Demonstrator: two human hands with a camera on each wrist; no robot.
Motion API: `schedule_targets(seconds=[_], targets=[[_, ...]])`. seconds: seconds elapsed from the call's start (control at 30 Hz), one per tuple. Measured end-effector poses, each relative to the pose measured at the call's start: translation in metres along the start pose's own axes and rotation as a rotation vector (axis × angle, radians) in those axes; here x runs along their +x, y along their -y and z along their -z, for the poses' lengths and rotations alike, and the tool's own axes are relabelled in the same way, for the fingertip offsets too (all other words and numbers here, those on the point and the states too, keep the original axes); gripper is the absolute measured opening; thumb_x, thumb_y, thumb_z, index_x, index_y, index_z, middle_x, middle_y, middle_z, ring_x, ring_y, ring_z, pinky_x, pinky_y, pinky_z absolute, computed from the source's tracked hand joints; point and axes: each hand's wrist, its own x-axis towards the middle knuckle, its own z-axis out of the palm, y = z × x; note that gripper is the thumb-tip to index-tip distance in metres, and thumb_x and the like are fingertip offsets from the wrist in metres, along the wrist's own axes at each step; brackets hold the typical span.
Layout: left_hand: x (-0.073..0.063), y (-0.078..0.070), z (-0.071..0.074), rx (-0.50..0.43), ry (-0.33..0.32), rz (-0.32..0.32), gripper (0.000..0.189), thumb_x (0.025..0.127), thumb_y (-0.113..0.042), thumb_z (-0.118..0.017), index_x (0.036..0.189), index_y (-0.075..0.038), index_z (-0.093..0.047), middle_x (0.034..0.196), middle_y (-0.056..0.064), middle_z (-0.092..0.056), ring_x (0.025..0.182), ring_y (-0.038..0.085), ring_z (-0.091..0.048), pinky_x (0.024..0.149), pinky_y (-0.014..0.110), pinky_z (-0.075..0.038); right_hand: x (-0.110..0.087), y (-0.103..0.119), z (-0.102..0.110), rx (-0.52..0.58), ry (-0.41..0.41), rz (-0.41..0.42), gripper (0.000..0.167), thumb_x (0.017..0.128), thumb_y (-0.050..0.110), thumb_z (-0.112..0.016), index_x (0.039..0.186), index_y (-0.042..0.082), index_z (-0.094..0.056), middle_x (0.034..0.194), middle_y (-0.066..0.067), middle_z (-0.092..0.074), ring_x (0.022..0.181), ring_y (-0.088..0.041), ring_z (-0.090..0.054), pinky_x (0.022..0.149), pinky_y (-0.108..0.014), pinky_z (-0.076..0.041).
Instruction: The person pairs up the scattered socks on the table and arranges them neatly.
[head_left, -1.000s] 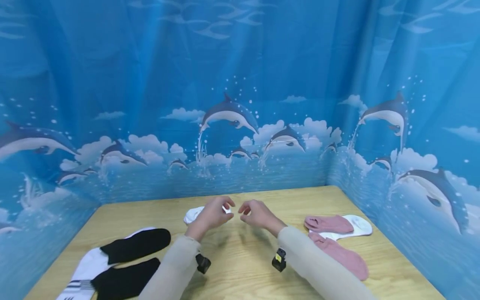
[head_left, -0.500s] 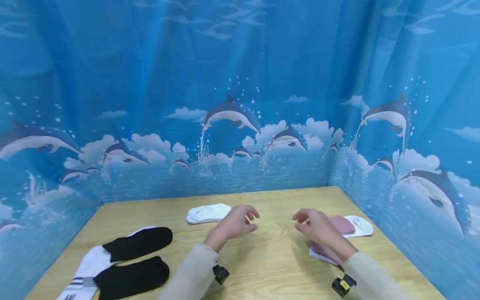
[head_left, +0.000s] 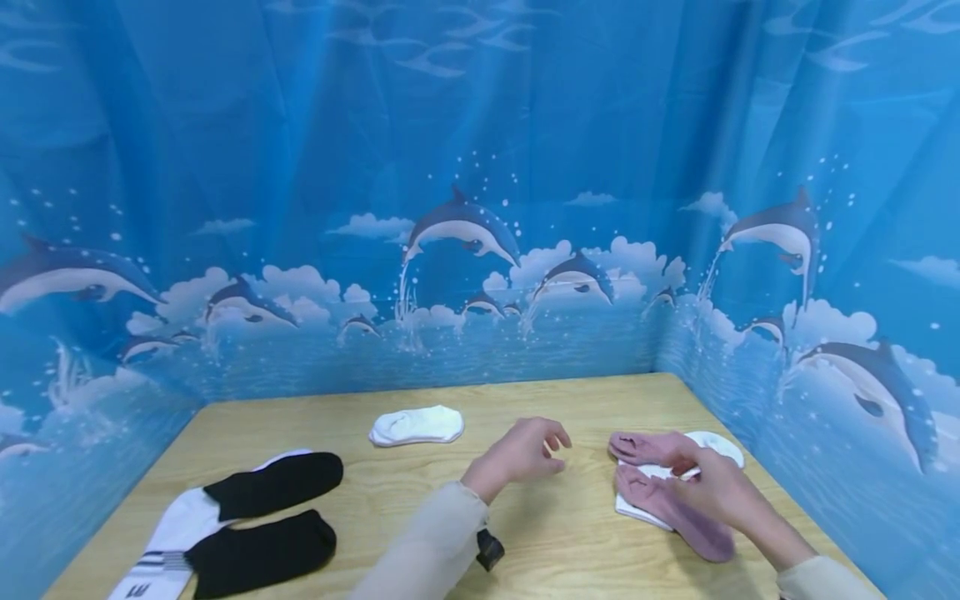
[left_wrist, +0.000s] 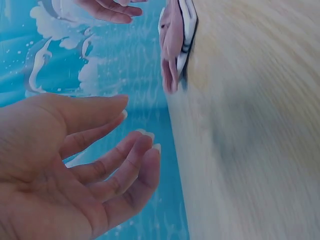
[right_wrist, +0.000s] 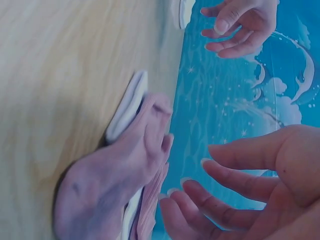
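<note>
On the right of the table [head_left: 562, 542], front pink sock [head_left: 688, 527] lies below the nearer right hand [head_left: 716, 490], toe slanting near-right; left hand [head_left: 525, 452] well left; both relaxed, holding nothing.

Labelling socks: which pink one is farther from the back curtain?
The front pink sock; the other pink sock lies behind it, nearer the back curtain.

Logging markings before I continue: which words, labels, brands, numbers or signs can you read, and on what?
No text reads clearly.
Striped white sock, head view: dark, letter-like mark, too small and blurred to read.
Nearer pink sock, right wrist view: small dark spot, too blurred to tell whether it is lettering.
</note>
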Motion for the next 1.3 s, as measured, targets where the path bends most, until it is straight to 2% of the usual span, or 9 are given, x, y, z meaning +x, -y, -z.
schedule_targets(seconds=[0.23, 0.37, 0.6, 0.8, 0.93, 1.17, 1.3], targets=[[0.015, -0.006, -0.021, -0.040, 0.018, -0.018, 0.030, 0.092, -0.010, -0.077, 0.122, -0.008, -0.071, 0.120, 0.015, -0.073, 0.096, 0.016, -0.073, 0.083, 0.022, -0.058, -0.007, -0.011, 0.005, -0.028, 0.037, -0.048, 0.024, 0.080, 0.005, -0.076, 0.103, 0.000, -0.072, 0.094, -0.015, -0.076, 0.081, -0.023, -0.070, 0.070, -0.036, -0.057], [0.022, -0.011, -0.031, -0.065, 0.025, -0.002, 0.034, 0.092, -0.012, -0.077, 0.125, -0.010, -0.070, 0.124, 0.014, -0.072, 0.098, 0.017, -0.073, 0.084, 0.023, -0.059, -0.010, -0.019, 0.006, -0.075, 0.058, -0.056, 0.027, 0.078, 0.004, -0.076, 0.104, -0.002, -0.071, 0.095, -0.015, -0.076, 0.082, -0.025, -0.070, 0.073, -0.042, -0.058], [0.036, -0.020, -0.051, -0.026, 0.021, 0.016, 0.034, 0.092, -0.012, -0.076, 0.126, -0.015, -0.071, 0.122, 0.009, -0.073, 0.105, 0.015, -0.070, 0.085, 0.021, -0.057, -0.023, -0.038, 0.005, -0.175, 0.091, -0.120, 0.027, 0.079, 0.009, -0.075, 0.105, 0.001, -0.070, 0.093, -0.013, -0.074, 0.086, -0.033, -0.070, 0.073, -0.047, -0.055], [0.044, -0.024, -0.066, -0.014, 0.000, 0.043, 0.035, 0.091, -0.012, -0.077, 0.125, -0.017, -0.071, 0.119, 0.005, -0.074, 0.106, 0.012, -0.068, 0.088, 0.021, -0.056, -0.027, -0.049, 0.005, -0.195, 0.100, -0.122, 0.028, 0.082, 0.013, -0.077, 0.106, 0.000, -0.069, 0.095, -0.019, -0.073, 0.091, -0.042, -0.069, 0.076, -0.054, -0.056], [0.048, -0.026, -0.073, 0.001, -0.011, 0.047, 0.035, 0.091, -0.014, -0.078, 0.125, -0.019, -0.072, 0.117, 0.003, -0.074, 0.103, 0.009, -0.067, 0.088, 0.021, -0.055, -0.027, -0.055, 0.004, -0.208, 0.113, -0.125, 0.028, 0.082, 0.011, -0.076, 0.106, -0.002, -0.069, 0.093, -0.019, -0.072, 0.090, -0.041, -0.069, 0.076, -0.056, -0.056], [0.053, -0.026, -0.077, 0.031, -0.017, 0.048, 0.029, 0.091, -0.014, -0.077, 0.120, -0.015, -0.074, 0.110, 0.002, -0.077, 0.096, 0.007, -0.069, 0.085, 0.018, -0.056, -0.029, -0.059, 0.004, -0.236, 0.131, -0.119, 0.026, 0.081, 0.010, -0.075, 0.103, -0.003, -0.068, 0.088, -0.014, -0.071, 0.085, -0.036, -0.069, 0.074, -0.052, -0.056], [0.056, -0.026, -0.078, 0.020, -0.036, 0.065, 0.028, 0.093, -0.018, -0.075, 0.121, -0.014, -0.073, 0.101, 0.001, -0.077, 0.085, 0.005, -0.067, 0.077, 0.016, -0.055, -0.031, -0.060, 0.005, -0.239, 0.154, -0.131, 0.028, 0.079, 0.009, -0.075, 0.103, -0.005, -0.068, 0.085, -0.009, -0.069, 0.082, -0.030, -0.067, 0.070, -0.048, -0.055]])
